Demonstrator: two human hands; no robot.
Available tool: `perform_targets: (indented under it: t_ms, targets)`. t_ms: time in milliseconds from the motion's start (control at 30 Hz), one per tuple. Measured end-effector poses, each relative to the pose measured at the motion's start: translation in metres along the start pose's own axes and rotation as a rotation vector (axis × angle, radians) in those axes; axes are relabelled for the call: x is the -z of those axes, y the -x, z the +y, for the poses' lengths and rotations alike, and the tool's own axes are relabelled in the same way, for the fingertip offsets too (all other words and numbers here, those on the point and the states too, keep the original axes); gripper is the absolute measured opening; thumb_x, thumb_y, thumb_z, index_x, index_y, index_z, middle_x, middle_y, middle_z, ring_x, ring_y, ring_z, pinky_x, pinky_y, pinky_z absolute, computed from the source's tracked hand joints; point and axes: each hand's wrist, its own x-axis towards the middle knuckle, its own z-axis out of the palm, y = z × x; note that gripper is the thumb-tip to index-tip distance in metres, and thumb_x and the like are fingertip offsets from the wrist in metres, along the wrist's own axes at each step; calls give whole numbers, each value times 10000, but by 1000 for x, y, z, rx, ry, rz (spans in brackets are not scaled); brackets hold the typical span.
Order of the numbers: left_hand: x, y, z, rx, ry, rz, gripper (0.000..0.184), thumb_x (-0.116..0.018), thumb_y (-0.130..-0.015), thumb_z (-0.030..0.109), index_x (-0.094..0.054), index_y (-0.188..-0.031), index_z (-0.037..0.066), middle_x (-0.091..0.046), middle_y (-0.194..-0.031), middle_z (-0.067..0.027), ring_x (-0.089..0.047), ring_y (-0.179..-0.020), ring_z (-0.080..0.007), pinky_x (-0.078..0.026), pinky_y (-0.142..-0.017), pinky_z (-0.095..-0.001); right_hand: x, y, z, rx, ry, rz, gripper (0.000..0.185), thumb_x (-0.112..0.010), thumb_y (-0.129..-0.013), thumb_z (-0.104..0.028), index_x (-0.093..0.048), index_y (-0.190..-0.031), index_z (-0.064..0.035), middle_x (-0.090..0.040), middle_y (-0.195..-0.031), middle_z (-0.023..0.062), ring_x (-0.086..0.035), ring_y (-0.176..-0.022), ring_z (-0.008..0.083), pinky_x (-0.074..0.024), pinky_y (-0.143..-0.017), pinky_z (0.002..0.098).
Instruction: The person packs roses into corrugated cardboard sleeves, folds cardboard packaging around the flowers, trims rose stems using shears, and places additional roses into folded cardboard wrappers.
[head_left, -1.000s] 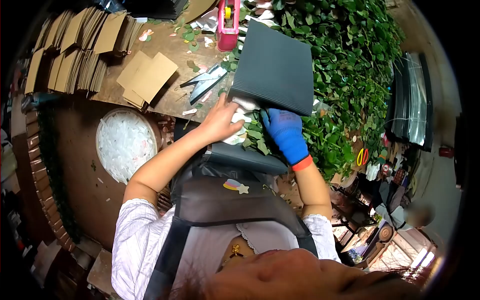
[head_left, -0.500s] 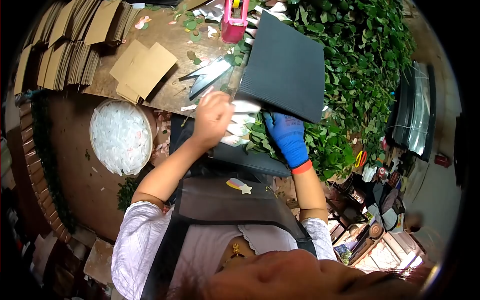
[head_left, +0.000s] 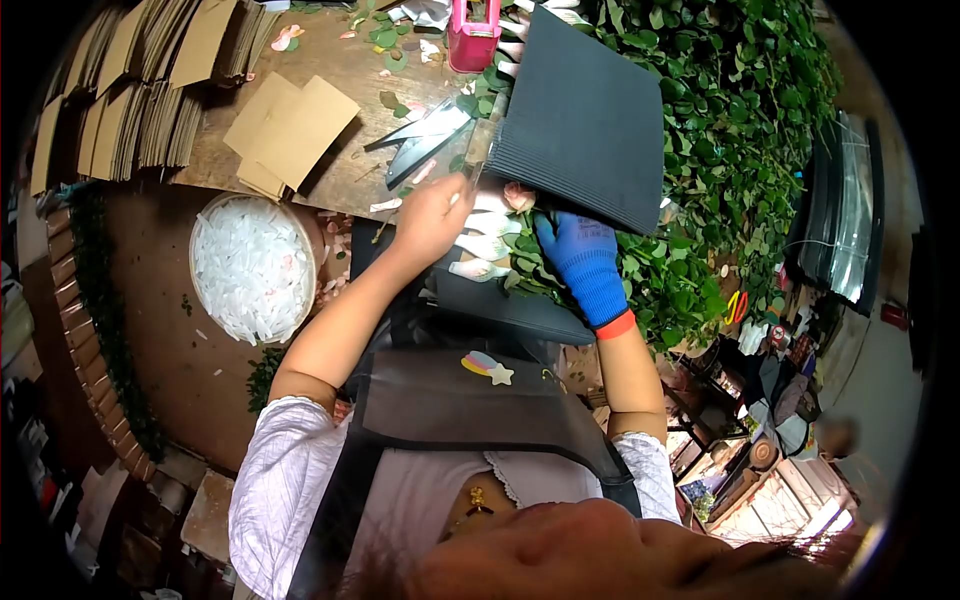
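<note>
My bare left hand (head_left: 436, 215) is closed, its fingers curled together beside the table edge. Whatever they hold, if anything, is hidden. My right hand, in a blue knitted glove (head_left: 578, 248) with an orange cuff, reaches under the lower edge of a dark corrugated sheet (head_left: 585, 120). Its thumb shows, but the sheet covers most fingers. A pale pink rose (head_left: 519, 196) lies just left of the glove tips, partly under the sheet. Several white-wrapped flower heads (head_left: 484, 246) sit in a row between my hands, with green leaves to their right.
Scissors (head_left: 425, 140) lie on the wooden table beside tan cardboard pieces (head_left: 305, 130). A pink tape dispenser (head_left: 474, 40) stands beyond. Leafy stems (head_left: 735, 120) are heaped at right. A round basin of white pieces (head_left: 252, 270) is at lower left. Yellow-red scissors handles (head_left: 736, 306) show at right.
The pink rose has come into view beside the glove. My left hand has moved slightly down and its fingers are curled tighter. The whole view has shifted a little.
</note>
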Motion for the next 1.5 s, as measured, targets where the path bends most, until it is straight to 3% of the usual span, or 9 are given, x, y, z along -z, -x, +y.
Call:
perform_targets:
  t_ms: [167,300,467,633,767,967,1167,1267,1500]
  targets:
    - [30,-2,-10,-116,361,333,227,-569,-1008,153,-600,-827,20,-598,-738,-5,-503,-694,-110,-448,-640,-314,-4,3,11,51,-155,55,486,-663,-883,-497,-674,-1151,-92,-675,-1117,198,-644,-1020,390,-509,-900,491]
    - [46,9,-10,74,230,-96,277,-696,-957,197,-515,-813,45,-576,-745,31,-463,-645,-66,-402,-579,-266,5,3,9,91,-145,-11,646,-676,-854,-591,-631,-1262,-92,-650,-1206,210,-617,-1112,400,-487,-959,480]
    - [19,8,14,-237,-294,-245,396,-685,-932,414,-612,-845,35,-649,-755,-166,-594,-675,-381,-486,-638,-414,14,-1,-12,9,88,-174,666,-604,-894,-609,-554,-1353,-129,-628,-1275,176,-627,-1141,326,-521,-899,483]
    - [35,18,7,128,231,-138,286,-646,-980,260,-645,-841,11,-558,-706,-18,-513,-698,-84,-440,-641,-291,4,0,-6,67,84,-75,676,-621,-877,-606,-563,-1342,-119,-614,-1302,188,-613,-1156,360,-502,-949,480]
    - [76,17,17,-65,228,-89,112,-631,-899,100,-657,-842,7,-601,-711,-23,-558,-636,-67,-444,-563,-250,14,2,6,152,-97,-93,833,-737,-758,-624,-543,-1354,-75,-594,-1321,218,-589,-1179,402,-472,-1003,473]
    - [40,21,32,31,-205,-452,363,-686,-915,451,-651,-869,92,-681,-807,-210,-668,-844,-420,-500,-732,-476,30,2,-28,-10,48,-364,768,-762,-772,-565,-529,-1302,-61,-643,-1243,170,-629,-1148,330,-502,-939,443]
    - [61,30,5,278,320,-312,252,-611,-997,210,-617,-827,24,-672,-801,25,-600,-710,-62,-464,-630,-278,21,8,-18,42,24,-278,697,-707,-821,-576,-552,-1289,-84,-692,-1096,153,-671,-1046,318,-530,-858,430]
    - [77,28,11,-42,192,-141,138,-667,-906,55,-598,-791,26,-678,-815,12,-580,-651,-81,-478,-611,-253,35,22,-5,33,-81,-168,641,-681,-835,-582,-564,-1265,-121,-709,-1023,139,-688,-977,321,-538,-817,433]
    - [59,15,42,121,-392,-820,373,-761,-850,413,-709,-1018,84,-709,-845,-189,-702,-844,-348,-526,-765,-426,42,45,-23,356,-194,-196,242,-624,-927,-390,-651,-980,-156,-703,-851,95,-693,-776,314,-530,-664,443]
